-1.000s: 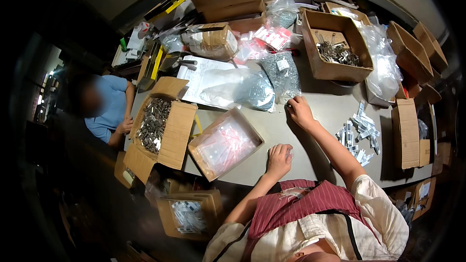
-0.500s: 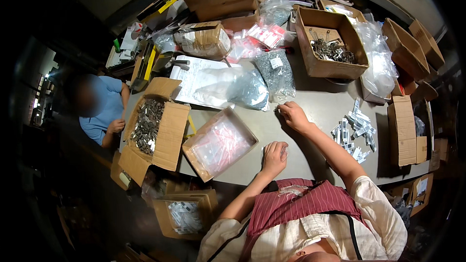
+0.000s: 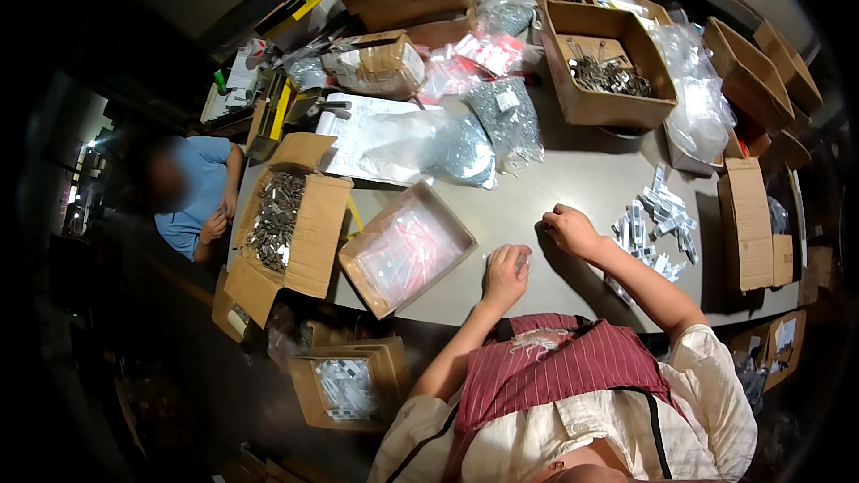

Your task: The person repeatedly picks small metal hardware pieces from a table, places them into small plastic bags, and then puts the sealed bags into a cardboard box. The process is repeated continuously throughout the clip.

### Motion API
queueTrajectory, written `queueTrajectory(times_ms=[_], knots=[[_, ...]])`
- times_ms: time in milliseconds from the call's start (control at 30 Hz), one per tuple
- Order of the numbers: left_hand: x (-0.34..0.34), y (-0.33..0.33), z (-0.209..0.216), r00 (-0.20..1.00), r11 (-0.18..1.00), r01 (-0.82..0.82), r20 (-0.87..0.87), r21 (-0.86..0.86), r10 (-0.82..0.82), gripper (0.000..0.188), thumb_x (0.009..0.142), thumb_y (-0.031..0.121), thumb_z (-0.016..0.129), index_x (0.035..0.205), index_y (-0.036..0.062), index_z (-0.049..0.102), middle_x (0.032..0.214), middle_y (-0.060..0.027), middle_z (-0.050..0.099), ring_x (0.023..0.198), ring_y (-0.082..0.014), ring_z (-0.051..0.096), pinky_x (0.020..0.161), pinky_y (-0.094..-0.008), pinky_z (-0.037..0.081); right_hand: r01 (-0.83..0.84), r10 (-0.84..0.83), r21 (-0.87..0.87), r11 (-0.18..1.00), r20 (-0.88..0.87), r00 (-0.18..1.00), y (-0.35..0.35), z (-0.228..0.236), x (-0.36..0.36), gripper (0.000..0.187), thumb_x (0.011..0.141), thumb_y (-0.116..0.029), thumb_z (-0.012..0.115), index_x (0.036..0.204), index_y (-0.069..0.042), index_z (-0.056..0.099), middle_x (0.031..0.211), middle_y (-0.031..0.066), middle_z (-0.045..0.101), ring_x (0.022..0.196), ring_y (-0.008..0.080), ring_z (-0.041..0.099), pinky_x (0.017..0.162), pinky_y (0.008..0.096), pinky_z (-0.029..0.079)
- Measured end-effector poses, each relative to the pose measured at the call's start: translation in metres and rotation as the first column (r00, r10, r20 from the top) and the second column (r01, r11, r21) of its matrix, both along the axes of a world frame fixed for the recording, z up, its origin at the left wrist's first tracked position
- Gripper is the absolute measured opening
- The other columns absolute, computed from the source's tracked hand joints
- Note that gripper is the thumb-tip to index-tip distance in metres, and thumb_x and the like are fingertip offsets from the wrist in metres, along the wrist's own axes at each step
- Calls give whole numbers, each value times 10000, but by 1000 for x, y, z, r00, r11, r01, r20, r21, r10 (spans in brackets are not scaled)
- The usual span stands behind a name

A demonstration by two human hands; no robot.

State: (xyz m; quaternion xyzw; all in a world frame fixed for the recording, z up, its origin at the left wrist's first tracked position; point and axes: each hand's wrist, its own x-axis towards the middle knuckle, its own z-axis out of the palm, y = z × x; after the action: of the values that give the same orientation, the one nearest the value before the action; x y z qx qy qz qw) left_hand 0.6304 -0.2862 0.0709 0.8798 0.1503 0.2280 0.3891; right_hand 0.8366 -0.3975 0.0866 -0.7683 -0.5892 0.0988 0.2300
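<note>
My left hand rests at the table's near side, fingers curled; something pale and glossy, perhaps clear plastic, shows at its edge, too small to name. To its right and a little farther off is my right hand, its fingertips pinched together above the tabletop. Whatever they hold, if anything, is hidden. Left of my left hand stands a shallow cardboard box with clear, red-edged plastic bags in it. Beyond both hands lies a clear bag of small metal parts. A loose pile of pale, slim pieces sits right of my right hand.
An open carton of dark metal parts stands at the left. Another box of metal clips is at the back right. Papers lie under a second filled bag. A person in a blue shirt sits beyond the left edge.
My right hand has drawn back from beside the bag of small metal parts, toward me and to the right. My left hand stays in nearly the same place, still curled.
</note>
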Motion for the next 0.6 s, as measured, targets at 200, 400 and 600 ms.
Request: queueTrajectory(times_ms=[200, 400, 600], knots=[[6, -5, 5, 998, 998, -59, -13, -3, 59, 237, 818, 27, 651, 1050, 74, 639, 928, -120, 641, 920, -353, 621, 860, -464, 474, 51, -38, -70, 996, 175, 984, -34, 2, -11, 135, 765, -74, 656, 854, 10, 599, 844, 201, 615, 807, 387, 639, 764, 459, 548], [18, -7, 0, 999, 985, 0, -46, -170, -8, 281, 823, 61, 682, 1101, 82, 651, 924, -95, 647, 884, -274, 647, 830, -401, 510, 186, -186, -6, 983, -60, 981, -40, 5, 9, 187, 744, -99, 674, 893, 10, 645, 819, 156, 670, 776, 325, 677, 712, 411, 550], [38, -26, 12, 990, 907, 34, -110, -421, -88, 346, 819, 84, 697, 1161, 63, 652, 977, -77, 692, 944, -201, 675, 831, -338, 529, 212, -74, 10, 977, -919, 386, -52, 56, 9, 84, 827, 5, 642, 911, 6, 634, 792, 56, 668, 717, 115, 644, 644, 273, 524]])
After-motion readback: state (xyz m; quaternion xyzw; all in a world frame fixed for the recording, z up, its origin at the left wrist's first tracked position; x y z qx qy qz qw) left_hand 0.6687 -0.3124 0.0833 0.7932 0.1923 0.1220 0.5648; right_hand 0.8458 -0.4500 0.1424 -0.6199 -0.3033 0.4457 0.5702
